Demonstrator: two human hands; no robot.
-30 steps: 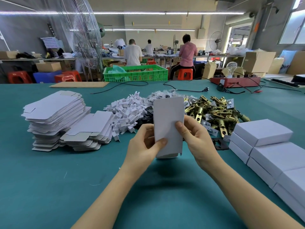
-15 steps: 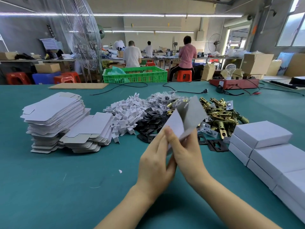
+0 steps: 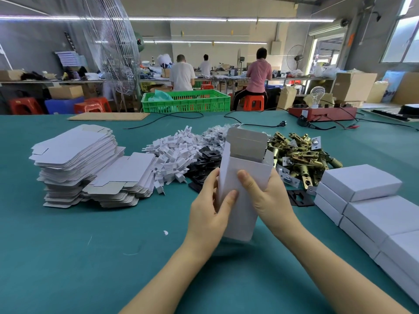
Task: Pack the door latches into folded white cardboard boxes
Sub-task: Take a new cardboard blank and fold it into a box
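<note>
Hands meet over the middle of the bench: the left hand and the right hand both grip a white cardboard box, thumbs pressed on its near face, fingers curled behind. It stands upright above the green cloth, top flap open. Just behind it lies a heap of brass door latches. Flat box blanks are stacked toward the left edge; closed white boxes line the right edge.

Upright open white box, brass latches behind
</note>
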